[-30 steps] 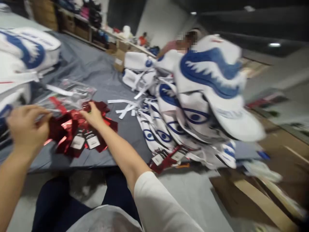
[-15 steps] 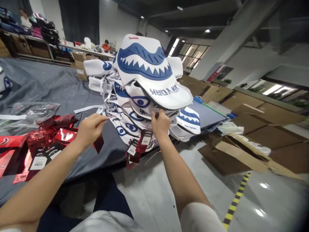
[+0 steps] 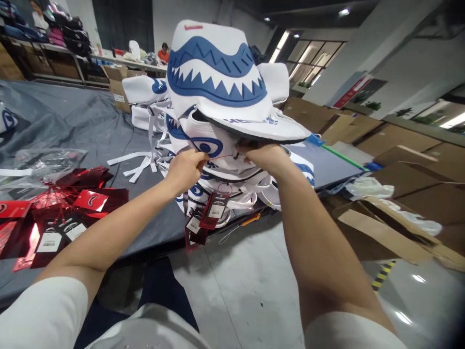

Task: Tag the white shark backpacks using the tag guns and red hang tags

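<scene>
A tall stack of white caps [image 3: 214,126] with blue shark teeth and eye prints stands at the table's edge, its top cap's brim facing right. My left hand [image 3: 187,169] is closed in a pinch on a thin red string [image 3: 221,156], which stretches right across a printed eye. Below the top brim, my right hand [image 3: 267,156] has its fingers curled against a cap in the stack; the fingertips are partly hidden by shadow. Red and black hang tags [image 3: 217,209] with white barcode labels dangle from the lower caps.
A heap of red foil hang tags [image 3: 58,198] and a clear plastic bag [image 3: 47,160] lie on the grey-covered table [image 3: 90,121] at left. An orange-handled tool [image 3: 250,219] lies by the table edge. Open cardboard boxes [image 3: 378,232] stand at right. A person in orange [image 3: 163,54] sits far back.
My left hand has moved right and up to the stack, bringing the red string against the cap. My right hand has shifted right and up, under the top brim. The view has turned slightly.
</scene>
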Action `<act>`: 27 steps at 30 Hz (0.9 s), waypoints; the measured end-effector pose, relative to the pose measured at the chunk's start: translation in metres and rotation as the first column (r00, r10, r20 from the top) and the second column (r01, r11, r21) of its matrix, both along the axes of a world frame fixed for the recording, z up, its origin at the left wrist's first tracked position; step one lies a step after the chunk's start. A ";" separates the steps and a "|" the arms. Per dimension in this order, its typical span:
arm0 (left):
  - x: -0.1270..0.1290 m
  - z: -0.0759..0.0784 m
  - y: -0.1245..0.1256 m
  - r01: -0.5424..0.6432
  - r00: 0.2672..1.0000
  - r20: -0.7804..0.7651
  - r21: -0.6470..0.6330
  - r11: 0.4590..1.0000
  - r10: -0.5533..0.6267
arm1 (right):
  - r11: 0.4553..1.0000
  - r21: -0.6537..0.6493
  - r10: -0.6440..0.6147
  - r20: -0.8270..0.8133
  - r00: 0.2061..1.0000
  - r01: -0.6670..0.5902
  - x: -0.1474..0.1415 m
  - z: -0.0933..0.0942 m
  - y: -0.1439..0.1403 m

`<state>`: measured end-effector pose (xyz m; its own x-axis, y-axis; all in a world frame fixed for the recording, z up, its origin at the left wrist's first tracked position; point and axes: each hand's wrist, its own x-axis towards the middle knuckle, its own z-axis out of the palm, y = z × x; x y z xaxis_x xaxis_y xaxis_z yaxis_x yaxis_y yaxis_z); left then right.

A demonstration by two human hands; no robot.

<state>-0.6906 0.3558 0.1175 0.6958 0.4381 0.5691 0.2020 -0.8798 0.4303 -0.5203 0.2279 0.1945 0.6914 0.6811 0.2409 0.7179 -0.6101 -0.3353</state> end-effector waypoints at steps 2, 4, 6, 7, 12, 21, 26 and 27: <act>0.007 0.000 -0.002 0.012 1.000 0.001 -0.006 1.000 -0.012 | 1.000 0.001 -0.013 -0.155 0.988 0.013 -0.003 0.005 -0.006; 0.012 -0.002 -0.001 0.036 0.999 0.007 -0.022 0.999 -0.036 | 0.998 0.049 0.059 -0.193 0.979 -0.051 -0.001 0.005 -0.011; 0.018 -0.005 0.001 0.086 0.996 0.023 -0.053 0.995 -0.084 | 0.990 0.081 0.127 -0.126 0.984 -0.118 0.004 -0.001 -0.013; 0.022 -0.007 0.002 0.113 0.993 0.038 -0.070 0.991 -0.110 | 0.986 0.090 0.145 -0.062 0.987 -0.140 0.007 -0.005 -0.013; 0.037 -0.008 0.000 0.151 0.985 0.107 -0.122 0.981 -0.138 | 0.988 -0.032 0.157 0.221 0.962 -0.154 0.010 -0.020 -0.011; 0.032 0.010 -0.009 0.490 0.868 0.177 -0.464 0.738 -0.465 | 0.996 -0.044 0.081 0.254 0.964 -0.073 -0.016 -0.010 -0.037; 0.013 -0.004 0.001 0.662 0.699 0.239 -0.574 0.483 -0.674 | 0.970 0.230 0.149 -0.326 0.934 -0.075 -0.007 -0.027 -0.052; 0.012 -0.008 0.002 0.656 0.718 0.267 -0.569 0.496 -0.643 | 0.969 0.244 0.166 -0.484 0.859 -0.049 -0.007 -0.030 -0.054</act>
<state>-0.6782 0.3577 0.1099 0.9198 0.1020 0.3790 -0.3315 -0.3148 0.8894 -0.5276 0.1743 0.1640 0.6831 0.7295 0.0341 0.4766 -0.4099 -0.7777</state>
